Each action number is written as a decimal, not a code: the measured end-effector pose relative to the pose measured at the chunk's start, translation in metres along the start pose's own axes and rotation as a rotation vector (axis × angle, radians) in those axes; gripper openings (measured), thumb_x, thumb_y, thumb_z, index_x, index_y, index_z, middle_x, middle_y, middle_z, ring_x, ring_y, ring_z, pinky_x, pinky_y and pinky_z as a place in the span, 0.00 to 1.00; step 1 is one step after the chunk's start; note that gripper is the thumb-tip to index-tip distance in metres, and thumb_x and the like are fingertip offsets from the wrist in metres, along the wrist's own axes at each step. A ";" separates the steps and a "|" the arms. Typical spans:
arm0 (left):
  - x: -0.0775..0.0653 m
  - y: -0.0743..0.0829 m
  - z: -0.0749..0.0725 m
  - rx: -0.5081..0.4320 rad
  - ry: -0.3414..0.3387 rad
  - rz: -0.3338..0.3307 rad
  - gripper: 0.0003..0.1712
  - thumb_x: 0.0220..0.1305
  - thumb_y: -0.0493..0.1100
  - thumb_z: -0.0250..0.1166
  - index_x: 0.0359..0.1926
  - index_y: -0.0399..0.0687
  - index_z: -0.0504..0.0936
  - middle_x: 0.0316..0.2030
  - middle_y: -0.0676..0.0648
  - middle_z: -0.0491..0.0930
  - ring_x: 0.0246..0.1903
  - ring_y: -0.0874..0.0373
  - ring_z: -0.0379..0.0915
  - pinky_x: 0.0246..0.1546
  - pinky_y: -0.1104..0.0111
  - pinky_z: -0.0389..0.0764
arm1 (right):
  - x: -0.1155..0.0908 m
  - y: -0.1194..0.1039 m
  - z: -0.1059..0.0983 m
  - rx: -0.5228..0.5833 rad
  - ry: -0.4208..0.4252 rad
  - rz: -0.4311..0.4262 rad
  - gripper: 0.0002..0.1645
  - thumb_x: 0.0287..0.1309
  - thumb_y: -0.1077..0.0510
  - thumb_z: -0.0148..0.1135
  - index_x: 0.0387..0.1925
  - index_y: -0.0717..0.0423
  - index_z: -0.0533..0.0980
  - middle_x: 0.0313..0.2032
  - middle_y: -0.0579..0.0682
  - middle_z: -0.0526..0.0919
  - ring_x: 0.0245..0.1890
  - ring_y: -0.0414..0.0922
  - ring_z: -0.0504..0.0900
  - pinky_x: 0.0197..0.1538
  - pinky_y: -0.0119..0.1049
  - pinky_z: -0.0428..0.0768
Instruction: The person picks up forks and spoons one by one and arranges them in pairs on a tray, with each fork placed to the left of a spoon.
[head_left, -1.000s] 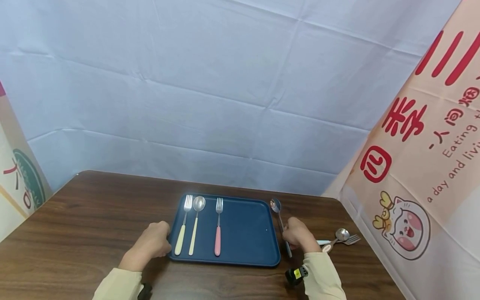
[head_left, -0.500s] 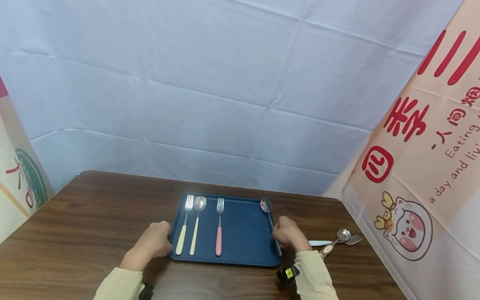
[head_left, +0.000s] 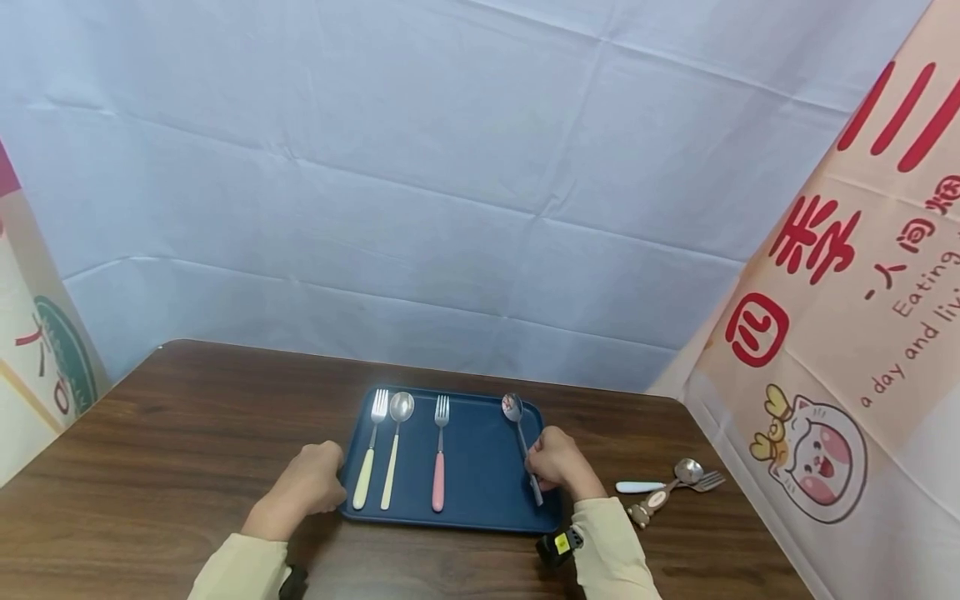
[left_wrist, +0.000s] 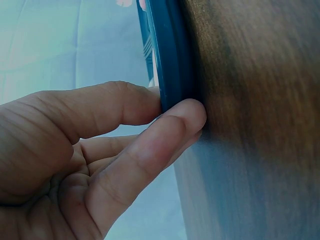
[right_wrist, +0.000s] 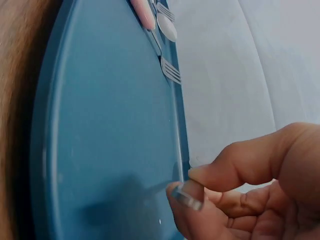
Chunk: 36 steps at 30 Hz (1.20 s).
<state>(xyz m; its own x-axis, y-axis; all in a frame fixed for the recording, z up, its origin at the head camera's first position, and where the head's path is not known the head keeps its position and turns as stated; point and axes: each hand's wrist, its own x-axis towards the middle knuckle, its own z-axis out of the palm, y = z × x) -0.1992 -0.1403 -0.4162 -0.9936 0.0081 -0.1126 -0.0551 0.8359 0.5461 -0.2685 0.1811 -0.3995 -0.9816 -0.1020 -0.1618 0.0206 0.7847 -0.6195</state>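
Note:
My left hand (head_left: 311,479) pinches the left rim of a dark blue tray (head_left: 480,492); in the left wrist view the thumb (left_wrist: 135,102) lies on its upper side, other fingers at its outer edge. My right hand (head_left: 557,458) holds a metal spoon (head_left: 512,408) by its handle over the tray's right part, bowl pointing away. The right wrist view shows the handle end (right_wrist: 187,197) between thumb and fingers. On the tray lie a fork with a pale yellow handle (head_left: 363,479), a spoon with a pale yellow handle (head_left: 390,475) and a pink-handled fork (head_left: 438,479).
Right of the tray, on the brown wooden table (head_left: 225,417), lie a brown bear-handled spoon (head_left: 656,500) and a fork with a white handle (head_left: 637,487), crossing each other. A pale cloth (head_left: 375,208) hangs behind the table, and a printed banner (head_left: 825,400) at the right.
My right hand has moved left with the metal spoon, from beside the tray's right edge to over the tray. The left hand keeps its place at the rim.

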 end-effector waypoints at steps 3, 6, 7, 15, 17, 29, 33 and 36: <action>0.000 0.000 0.001 -0.005 0.000 0.000 0.08 0.43 0.26 0.62 0.20 0.37 0.72 0.16 0.45 0.69 0.15 0.56 0.66 0.15 0.68 0.66 | 0.002 -0.003 0.004 0.003 -0.016 -0.010 0.22 0.48 0.72 0.53 0.07 0.53 0.62 0.09 0.46 0.63 0.11 0.41 0.70 0.19 0.35 0.76; 0.001 0.000 0.000 -0.003 0.001 0.004 0.08 0.43 0.26 0.62 0.21 0.37 0.71 0.16 0.45 0.69 0.15 0.56 0.66 0.15 0.68 0.66 | 0.002 -0.006 0.009 0.005 -0.033 -0.022 0.20 0.48 0.72 0.55 0.09 0.54 0.65 0.11 0.47 0.67 0.12 0.41 0.73 0.19 0.35 0.76; 0.001 0.000 0.000 0.000 0.001 0.003 0.08 0.43 0.26 0.62 0.20 0.37 0.71 0.16 0.45 0.69 0.15 0.56 0.66 0.15 0.68 0.66 | 0.002 -0.006 0.010 0.006 -0.040 -0.026 0.20 0.49 0.73 0.56 0.09 0.55 0.66 0.12 0.47 0.68 0.13 0.42 0.73 0.20 0.35 0.77; 0.001 0.000 -0.001 0.004 0.004 0.011 0.08 0.43 0.26 0.61 0.20 0.37 0.71 0.16 0.45 0.69 0.14 0.56 0.66 0.15 0.68 0.66 | 0.001 -0.012 0.019 0.054 -0.098 -0.057 0.23 0.52 0.72 0.57 0.09 0.54 0.64 0.11 0.47 0.66 0.14 0.42 0.72 0.21 0.36 0.78; 0.001 0.000 -0.001 0.005 0.003 0.008 0.08 0.43 0.26 0.62 0.20 0.37 0.71 0.16 0.45 0.69 0.15 0.55 0.66 0.15 0.68 0.67 | 0.001 -0.015 0.022 0.067 -0.114 -0.067 0.23 0.52 0.73 0.57 0.08 0.54 0.63 0.11 0.46 0.65 0.14 0.42 0.72 0.21 0.37 0.78; 0.000 -0.001 0.000 -0.006 0.016 0.017 0.09 0.42 0.25 0.61 0.19 0.38 0.71 0.15 0.45 0.69 0.14 0.57 0.66 0.15 0.68 0.66 | 0.005 -0.030 0.037 0.103 -0.128 -0.039 0.15 0.50 0.71 0.59 0.13 0.61 0.72 0.13 0.52 0.74 0.12 0.42 0.74 0.20 0.36 0.78; 0.000 -0.001 0.000 -0.003 0.018 0.025 0.09 0.42 0.25 0.61 0.19 0.38 0.71 0.15 0.45 0.69 0.14 0.56 0.66 0.15 0.68 0.66 | 0.005 -0.033 0.042 0.095 -0.128 -0.024 0.12 0.50 0.71 0.60 0.14 0.63 0.73 0.13 0.53 0.75 0.12 0.42 0.75 0.19 0.36 0.78; -0.001 0.000 0.000 -0.005 0.017 0.024 0.08 0.42 0.25 0.61 0.20 0.38 0.71 0.15 0.45 0.69 0.14 0.56 0.66 0.15 0.68 0.66 | 0.005 -0.035 0.046 0.085 -0.125 -0.014 0.13 0.51 0.70 0.60 0.14 0.64 0.73 0.13 0.54 0.76 0.11 0.43 0.76 0.18 0.36 0.77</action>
<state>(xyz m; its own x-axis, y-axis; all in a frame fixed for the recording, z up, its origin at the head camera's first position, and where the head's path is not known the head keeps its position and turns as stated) -0.1986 -0.1404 -0.4164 -0.9962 0.0193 -0.0854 -0.0311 0.8331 0.5522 -0.2657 0.1249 -0.4145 -0.9507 -0.1919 -0.2438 0.0283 0.7288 -0.6842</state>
